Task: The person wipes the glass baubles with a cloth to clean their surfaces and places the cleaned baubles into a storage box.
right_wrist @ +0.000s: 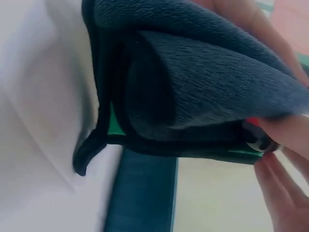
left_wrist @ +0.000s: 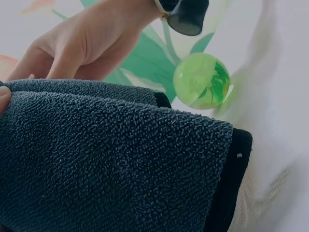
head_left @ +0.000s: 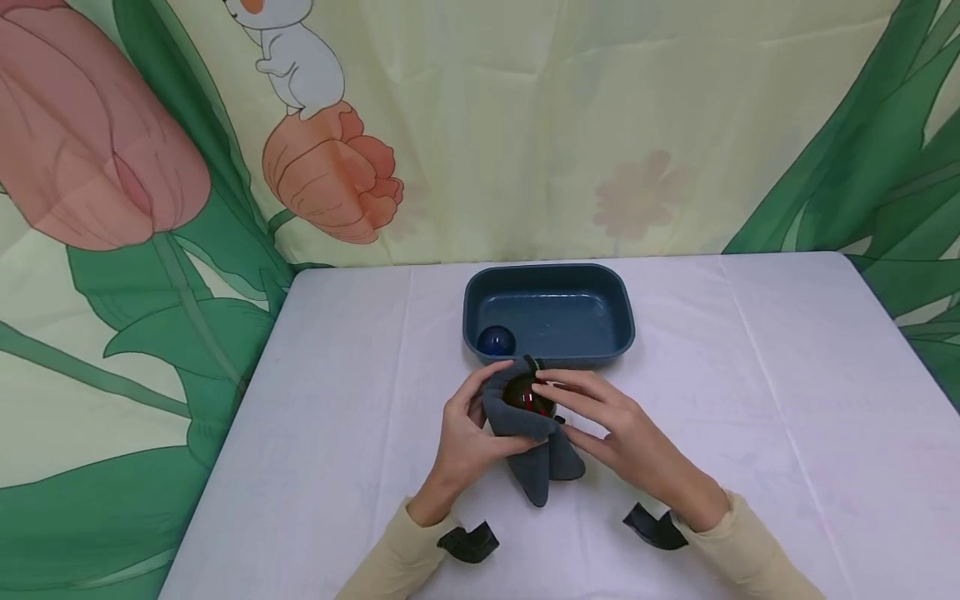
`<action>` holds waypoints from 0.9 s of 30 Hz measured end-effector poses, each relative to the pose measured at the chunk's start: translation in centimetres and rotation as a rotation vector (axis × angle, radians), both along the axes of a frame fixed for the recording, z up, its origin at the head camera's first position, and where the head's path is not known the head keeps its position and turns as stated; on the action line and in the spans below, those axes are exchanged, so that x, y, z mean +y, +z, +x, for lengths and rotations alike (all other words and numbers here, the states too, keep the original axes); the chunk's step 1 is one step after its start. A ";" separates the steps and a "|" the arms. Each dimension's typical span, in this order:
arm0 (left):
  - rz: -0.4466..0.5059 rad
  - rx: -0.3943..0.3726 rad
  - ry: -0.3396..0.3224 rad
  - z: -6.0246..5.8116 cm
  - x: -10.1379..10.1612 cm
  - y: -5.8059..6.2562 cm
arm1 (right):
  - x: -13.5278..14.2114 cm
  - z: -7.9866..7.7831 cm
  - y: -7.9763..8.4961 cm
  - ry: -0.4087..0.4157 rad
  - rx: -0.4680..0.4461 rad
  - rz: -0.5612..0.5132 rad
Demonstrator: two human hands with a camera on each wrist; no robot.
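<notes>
My left hand (head_left: 469,442) grips a dark blue-grey cloth (head_left: 536,458), its fingers at the back and its thumb across the front. A dark, shiny ball (head_left: 519,392) with red marks sits in the cloth's fold, partly covered. My right hand (head_left: 611,421) holds the ball from the right; its fingertips lie on the ball and its thumb is low by the cloth's edge. In the right wrist view the cloth (right_wrist: 217,82) covers most of the ball. A clear green ball (left_wrist: 202,81) shows beyond the cloth in the left wrist view; the head view does not show it.
Just beyond my hands stands a dark blue tray (head_left: 555,271), with a blue ball (head_left: 496,340) in its near left corner. The table (head_left: 337,417) has a white cover. A flowered curtain (head_left: 510,125) hangs behind its far edge.
</notes>
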State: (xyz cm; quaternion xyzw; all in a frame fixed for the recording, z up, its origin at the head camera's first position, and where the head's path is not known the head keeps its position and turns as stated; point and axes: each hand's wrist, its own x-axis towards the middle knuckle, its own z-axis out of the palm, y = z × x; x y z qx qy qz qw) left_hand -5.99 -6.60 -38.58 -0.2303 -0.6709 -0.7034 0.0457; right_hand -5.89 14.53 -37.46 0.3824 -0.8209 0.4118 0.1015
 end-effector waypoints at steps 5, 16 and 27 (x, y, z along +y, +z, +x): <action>0.020 -0.026 0.003 0.1 0.0 -0.1 | -0.3 -0.1 -0.2 0.012 0.034 -0.008; 0.018 -0.033 -0.010 0.1 0.2 -0.3 | -0.2 0.0 -0.5 -0.036 0.036 0.040; -0.006 -0.023 -0.022 0.2 0.3 -0.1 | -0.4 0.2 -0.5 -0.046 -0.339 -0.176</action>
